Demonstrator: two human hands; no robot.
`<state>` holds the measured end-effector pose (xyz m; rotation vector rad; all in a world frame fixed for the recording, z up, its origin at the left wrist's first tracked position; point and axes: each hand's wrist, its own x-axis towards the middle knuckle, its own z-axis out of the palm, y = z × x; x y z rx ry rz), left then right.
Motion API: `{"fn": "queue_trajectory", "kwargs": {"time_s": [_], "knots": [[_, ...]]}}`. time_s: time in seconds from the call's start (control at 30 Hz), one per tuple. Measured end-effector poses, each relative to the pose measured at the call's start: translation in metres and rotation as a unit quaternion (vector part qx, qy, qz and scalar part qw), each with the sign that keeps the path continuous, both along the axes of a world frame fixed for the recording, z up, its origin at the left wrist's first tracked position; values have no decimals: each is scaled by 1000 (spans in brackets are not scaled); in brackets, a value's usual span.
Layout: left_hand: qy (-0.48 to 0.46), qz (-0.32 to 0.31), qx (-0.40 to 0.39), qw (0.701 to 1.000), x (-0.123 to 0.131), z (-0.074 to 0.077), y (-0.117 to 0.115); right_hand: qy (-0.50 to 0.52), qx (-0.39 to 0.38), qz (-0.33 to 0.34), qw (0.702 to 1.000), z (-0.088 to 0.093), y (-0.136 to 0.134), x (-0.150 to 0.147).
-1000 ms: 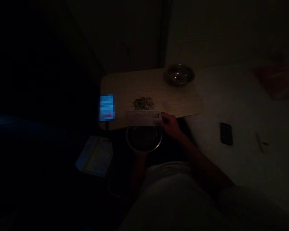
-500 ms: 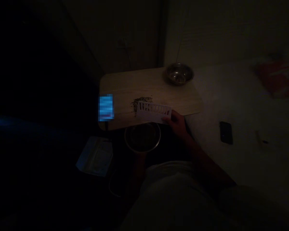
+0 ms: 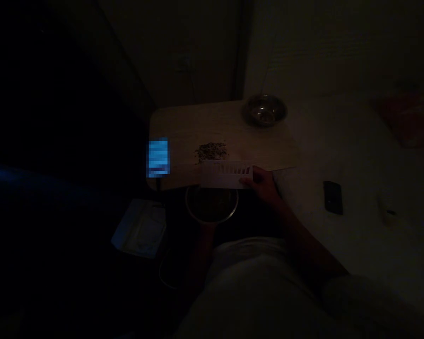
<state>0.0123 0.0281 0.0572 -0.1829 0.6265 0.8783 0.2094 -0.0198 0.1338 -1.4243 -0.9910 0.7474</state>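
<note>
My right hand is closed on the right end of a pale plastic strip with a row of slots. The strip lies along the near edge of the wooden table. Just beyond it is a scattered heap of small dark grains. Below the table edge, a round metal-rimmed bowl sits partly under the strip. My left hand holds this bowl at its near side, its fingers mostly hidden and dim. What the bowl contains is too dark to make out.
A shiny metal bowl stands at the table's back right corner. A glowing, blurred-out screen is at the left end. A pale packet lies lower left. On the light surface at right are a dark phone and a red item.
My right hand has drawn the slotted strip toward me, off the grains and over the table's near edge. More of the heap shows now. The left hand still holds the bowl below.
</note>
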Motion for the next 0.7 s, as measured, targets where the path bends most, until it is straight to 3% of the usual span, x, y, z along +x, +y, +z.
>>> {"fn": "queue_trajectory", "kwargs": {"time_s": [0.2,0.47,0.57,0.7], "knots": [[25,29,-16,999,-2,-9,-3,6,28,-73,997,6,6,-10],[45,34,-19,998,1,1,-4,-55,5,-41,998,3,7,-14],[48,56,15,997,-1,-5,-6,-77,13,-82,994,0,9,-12],[24,37,30,999,-3,-14,-8,-95,35,-126,987,-1,10,-10]]}}
